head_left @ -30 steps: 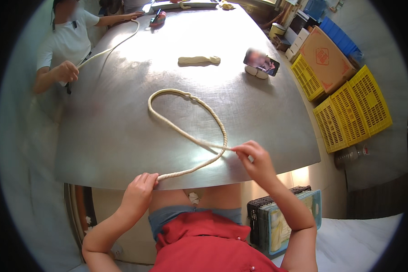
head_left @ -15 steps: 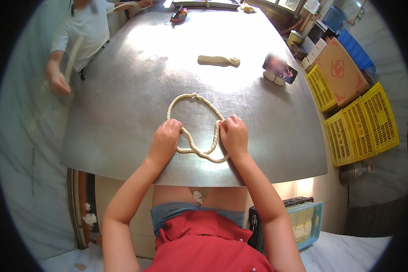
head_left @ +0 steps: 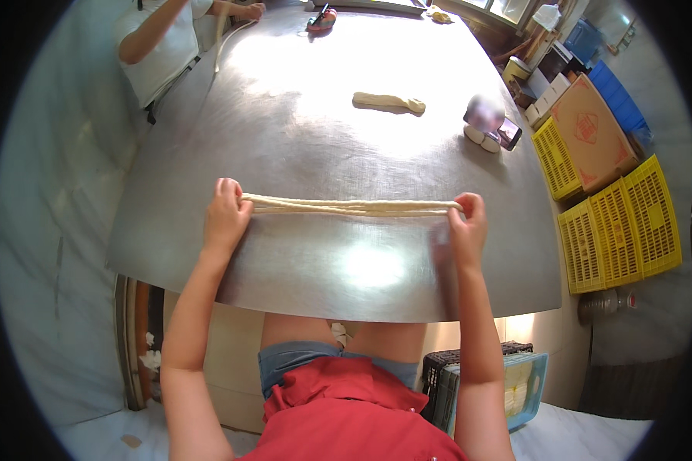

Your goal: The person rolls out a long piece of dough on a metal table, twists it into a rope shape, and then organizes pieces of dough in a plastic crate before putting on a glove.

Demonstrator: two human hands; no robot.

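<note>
Several strands of pale dough rope [head_left: 354, 206] run side by side, stretched nearly straight between my two hands above the metal table [head_left: 323, 265]. My left hand [head_left: 227, 211] is closed on the strands' left end. At the right end, my right hand [head_left: 469, 221] pinches the strands between thumb and fingers. Farther off, a thick length of dough [head_left: 388, 101] lies on the table.
A phone [head_left: 509, 134] leans on a pale rounded stand at the right. At the far left, a person in a white shirt [head_left: 161, 65] handles another dough strand. Yellow crates [head_left: 623, 230] and a cardboard box [head_left: 592, 131] stand beyond the table's right edge.
My hands have moved far apart, left and right. The dough rope, looped on the table before, is now pulled into long straight strands. The other person's arm has risen.
</note>
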